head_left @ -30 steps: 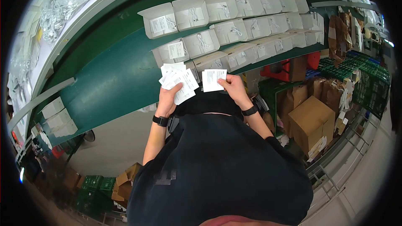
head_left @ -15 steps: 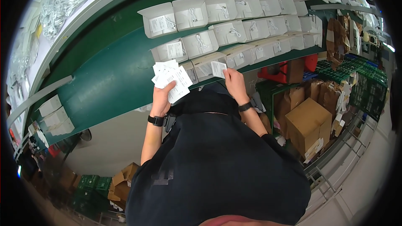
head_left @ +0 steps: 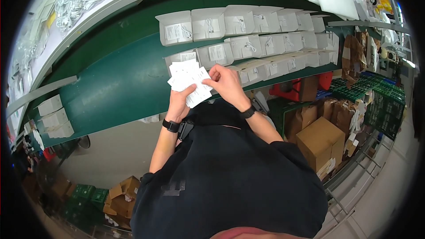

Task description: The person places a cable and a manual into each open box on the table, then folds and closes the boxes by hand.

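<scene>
left hand (head_left: 180,102): grip clamped on a fanned stack of small white paper cards (head_left: 189,81), above the green conveyor belt (head_left: 115,88) | right hand (head_left: 226,84): fingers pinched on the stack's right edge | open white cardboard boxes (head_left: 248,46): rowed on belt just beyond

Matt white paper cards (head_left: 189,79), smooth green belt (head_left: 115,84), brown cardboard box (head_left: 319,141).

Open boxes (head_left: 248,44) on conveyor belt (head_left: 110,88)
</scene>
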The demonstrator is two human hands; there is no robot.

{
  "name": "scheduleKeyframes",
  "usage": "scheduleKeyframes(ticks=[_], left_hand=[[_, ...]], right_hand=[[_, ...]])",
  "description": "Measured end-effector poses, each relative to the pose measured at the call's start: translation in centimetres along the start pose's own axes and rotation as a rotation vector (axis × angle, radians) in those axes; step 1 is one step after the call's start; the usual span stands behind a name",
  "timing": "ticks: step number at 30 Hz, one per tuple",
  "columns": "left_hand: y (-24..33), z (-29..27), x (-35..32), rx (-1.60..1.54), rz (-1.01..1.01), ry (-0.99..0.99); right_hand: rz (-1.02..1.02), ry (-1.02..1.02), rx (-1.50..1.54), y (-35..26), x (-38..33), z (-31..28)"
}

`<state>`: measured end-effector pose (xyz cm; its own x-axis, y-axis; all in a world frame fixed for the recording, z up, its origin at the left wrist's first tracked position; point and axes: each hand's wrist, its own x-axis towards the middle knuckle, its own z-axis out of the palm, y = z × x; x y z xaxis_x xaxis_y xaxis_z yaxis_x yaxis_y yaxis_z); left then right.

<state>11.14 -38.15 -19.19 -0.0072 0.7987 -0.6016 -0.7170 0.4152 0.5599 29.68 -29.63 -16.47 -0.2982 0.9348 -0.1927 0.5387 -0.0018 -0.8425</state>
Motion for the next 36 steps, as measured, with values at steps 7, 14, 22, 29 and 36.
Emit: scheduleKeyframes(ticks=[7, 14, 22, 29, 36], left_hand=[[0.8, -0.4, 1.2, -0.119, 0.043, 0.014], [1.3, -1.1, 2.4, -0.154, 0.125, 0.058], [0.5, 0.8, 2.7, -0.115, 0.119, 0.024], [1.1, 4.6, 4.5, -0.257, 0.052, -0.096], [-1.7, 8.7, 5.2, -0.233, 0.129, -0.065]], right_hand=[[0.114, -0.216, 0.224, 1.4, 2.6, 0.1], [0.271, -0.182, 0.443, 0.7, 8.9, -2.5], [-0.126, -0.092, -0.215, -0.7, 7.2, -2.2], [0.061, -0.136, 0.170, 2.7, 9.4, -7.6], [-0.294, 0.312, -0.390, 5.1, 9.7, -11.4]])
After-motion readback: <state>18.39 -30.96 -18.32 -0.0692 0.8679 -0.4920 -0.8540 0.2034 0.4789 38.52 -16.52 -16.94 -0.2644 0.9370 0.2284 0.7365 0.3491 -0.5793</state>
